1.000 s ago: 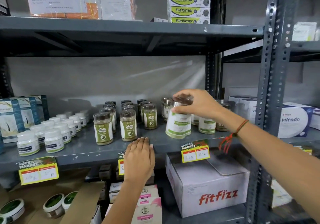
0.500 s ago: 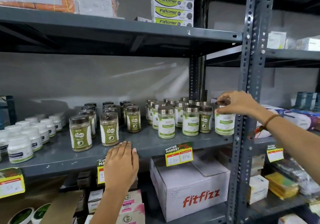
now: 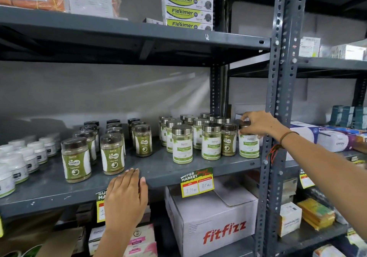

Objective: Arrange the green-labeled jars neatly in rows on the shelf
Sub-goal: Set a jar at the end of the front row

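Grey metal shelf (image 3: 198,168) holds rows of green-labelled jars. Right hand (image 3: 258,123) grips the lid of a clear green-labelled jar (image 3: 248,146) standing upright at the shelf's right end, seemingly beside a brown-lidded jar (image 3: 228,140). Left hand (image 3: 126,195) rests flat and empty on the front edge.

Left hand (image 3: 127,198): bare, no ring or band showing; nails short, lower middle of the frame.
Left forearm (image 3: 111,243): bare, no sleeve in view, bottom edge of the frame.
Right hand (image 3: 260,124): bare, no ring showing, right of centre.
Right forearm (image 3: 325,169): bare, no sleeve in view.
Wrist thread (image 3: 286,136): thin brownish cord around the right wrist.
Thread ends (image 3: 273,152): red and green strands hanging loose below the wrist.
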Action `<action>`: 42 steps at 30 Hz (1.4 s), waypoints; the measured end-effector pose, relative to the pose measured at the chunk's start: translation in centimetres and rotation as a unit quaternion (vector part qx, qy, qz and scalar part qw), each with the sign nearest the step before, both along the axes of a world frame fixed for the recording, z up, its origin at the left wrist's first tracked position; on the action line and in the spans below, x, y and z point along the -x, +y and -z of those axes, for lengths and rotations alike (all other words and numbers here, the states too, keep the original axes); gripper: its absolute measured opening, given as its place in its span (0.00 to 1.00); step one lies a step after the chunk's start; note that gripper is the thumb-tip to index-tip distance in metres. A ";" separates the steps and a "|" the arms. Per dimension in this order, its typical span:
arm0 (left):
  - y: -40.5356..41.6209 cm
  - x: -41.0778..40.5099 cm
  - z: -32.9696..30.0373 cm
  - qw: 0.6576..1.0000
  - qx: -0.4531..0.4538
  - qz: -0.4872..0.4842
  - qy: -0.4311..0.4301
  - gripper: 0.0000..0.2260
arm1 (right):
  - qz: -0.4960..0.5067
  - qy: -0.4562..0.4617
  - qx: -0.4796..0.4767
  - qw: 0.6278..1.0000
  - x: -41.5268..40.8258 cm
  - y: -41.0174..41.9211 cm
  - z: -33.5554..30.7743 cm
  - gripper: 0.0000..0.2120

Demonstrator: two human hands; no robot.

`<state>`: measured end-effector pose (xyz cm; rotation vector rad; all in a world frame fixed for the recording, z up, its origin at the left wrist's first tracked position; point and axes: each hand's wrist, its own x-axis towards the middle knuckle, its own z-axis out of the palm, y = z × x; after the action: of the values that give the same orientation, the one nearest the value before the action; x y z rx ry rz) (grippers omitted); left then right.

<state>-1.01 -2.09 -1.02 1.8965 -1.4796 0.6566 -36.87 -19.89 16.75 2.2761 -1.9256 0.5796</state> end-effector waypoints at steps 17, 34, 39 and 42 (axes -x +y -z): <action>0.6 0.3 -0.6 1.000 -0.020 -0.004 0.008 0.23 | 0.066 0.174 -0.041 0.982 -1.2 1.6 -1.4 0.32; -0.2 0.0 0.3 0.999 0.034 -0.008 -0.002 0.21 | -0.103 0.121 -0.104 0.982 -3.7 -1.2 -2.6 0.32; -0.2 -0.1 0.3 0.999 0.032 -0.009 -0.001 0.21 | -0.105 0.080 -0.084 0.988 -3.6 -1.1 -2.5 0.29; -0.1 0.1 0.1 1.000 0.027 -0.010 -0.001 0.21 | -0.112 0.051 -0.053 0.991 -3.5 -0.6 -3.1 0.28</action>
<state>-1.07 -2.15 -1.16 1.8718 -1.4313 0.7020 -33.35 -20.49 19.84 2.5550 -1.7066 0.3807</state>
